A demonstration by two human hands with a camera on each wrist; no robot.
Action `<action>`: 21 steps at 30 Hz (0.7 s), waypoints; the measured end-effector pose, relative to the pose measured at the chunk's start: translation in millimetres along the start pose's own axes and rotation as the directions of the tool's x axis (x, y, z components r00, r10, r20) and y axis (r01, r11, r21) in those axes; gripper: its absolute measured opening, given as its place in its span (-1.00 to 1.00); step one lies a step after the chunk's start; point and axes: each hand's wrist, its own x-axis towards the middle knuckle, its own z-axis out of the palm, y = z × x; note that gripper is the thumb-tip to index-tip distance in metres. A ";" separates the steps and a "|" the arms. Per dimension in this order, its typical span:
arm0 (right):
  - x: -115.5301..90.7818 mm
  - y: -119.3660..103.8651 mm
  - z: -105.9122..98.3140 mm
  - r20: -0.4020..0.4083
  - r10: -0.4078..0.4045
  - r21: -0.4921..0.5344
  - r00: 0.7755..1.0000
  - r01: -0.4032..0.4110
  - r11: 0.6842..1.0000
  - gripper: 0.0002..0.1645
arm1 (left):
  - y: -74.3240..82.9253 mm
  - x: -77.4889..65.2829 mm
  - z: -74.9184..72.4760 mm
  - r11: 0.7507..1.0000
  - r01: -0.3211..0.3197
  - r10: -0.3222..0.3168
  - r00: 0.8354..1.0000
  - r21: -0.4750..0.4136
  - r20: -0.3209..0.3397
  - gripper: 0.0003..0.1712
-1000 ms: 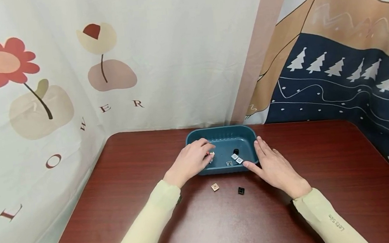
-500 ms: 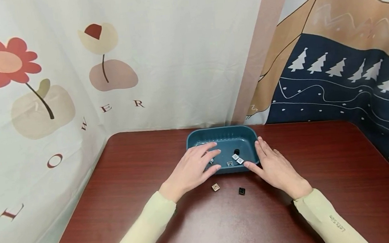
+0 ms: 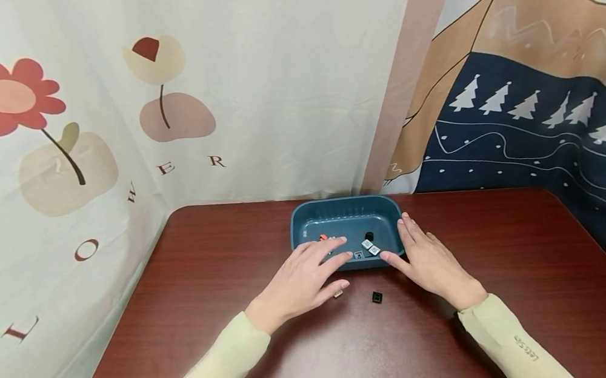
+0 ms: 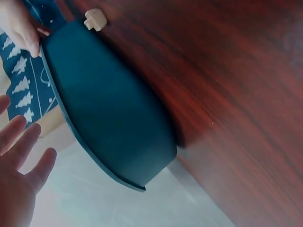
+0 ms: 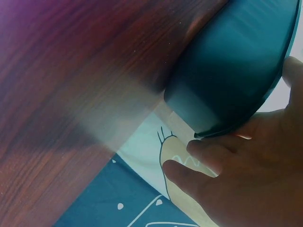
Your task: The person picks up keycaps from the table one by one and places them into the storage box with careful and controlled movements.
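A teal plastic tray [image 3: 350, 265] stands at the back of the table with small keycap-like pieces inside. My left hand [image 3: 298, 284] hovers over its front left part, fingers spread and holding nothing. The left thumb partly covers a beige keycap-like piece [image 3: 338, 294] on the table, which shows a stem in the left wrist view. My right hand [image 3: 433, 261] holds the tray's front right corner, thumb at the front rim and fingers along the right side. Inside lie two joined white square pieces [image 3: 371, 247], a black piece [image 3: 369, 235] and a grey square [image 3: 359, 255].
A black square piece [image 3: 377, 297] lies on the brown table [image 3: 319, 358] in front of the tray. Something orange-red [image 3: 323, 237] shows inside the tray beyond the left hand. Printed curtains [image 3: 272, 94] hang behind the table and along its sides.
My left hand has loosened its fingers inside the tray and drawn back toward the front edge, over the beige piece. The right hand has stayed at the tray's corner.
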 end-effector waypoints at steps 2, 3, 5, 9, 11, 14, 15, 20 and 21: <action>0.0 0.0 0.0 0.003 0.002 0.001 1.000 -0.002 1.000 0.17 | 2.4 -1.2 0.3 1.000 -0.020 0.020 1.000 0.005 0.003 -0.48; 0.0 -0.1 -0.1 0.004 0.004 0.001 1.000 -0.004 1.000 0.17 | 3.7 -1.8 0.3 1.000 -0.029 0.029 1.000 0.007 0.008 -0.49; -0.1 -0.2 -0.2 0.009 0.007 0.003 1.000 -0.007 1.000 0.18 | 6.1 -3.3 0.6 0.999 -0.049 0.049 0.999 0.011 0.017 -0.50; -0.1 -0.1 -0.3 0.010 0.009 0.003 1.000 -0.009 1.000 0.18 | 10.6 -5.5 0.6 0.996 -0.086 0.086 0.995 -0.002 0.049 -0.53; 0.0 -0.1 -0.3 0.010 0.008 0.003 1.000 -0.008 1.000 0.19 | 12.6 -6.0 0.5 0.995 -0.098 0.099 0.993 -0.015 0.071 -0.53; 0.1 -0.3 -0.5 0.012 0.012 0.005 1.000 -0.012 1.000 0.20 | 15.3 -6.8 1.0 0.993 -0.117 0.118 0.988 -0.010 0.104 -0.51; 0.2 -0.5 -0.6 0.014 0.014 0.006 1.000 -0.014 1.000 0.21 | 16.1 -6.9 1.1 0.992 -0.123 0.123 0.986 -0.005 0.113 -0.51; 0.5 -1.3 -1.1 0.022 0.020 0.011 1.000 -0.020 1.000 0.23 | 17.9 -8.3 3.4 0.991 -0.137 0.136 0.976 -0.004 0.171 -0.51; 0.5 -1.3 -1.0 0.021 0.020 0.011 1.000 -0.020 1.000 0.22 | 18.0 -8.5 3.8 0.991 -0.133 0.133 0.973 -0.010 0.189 -0.52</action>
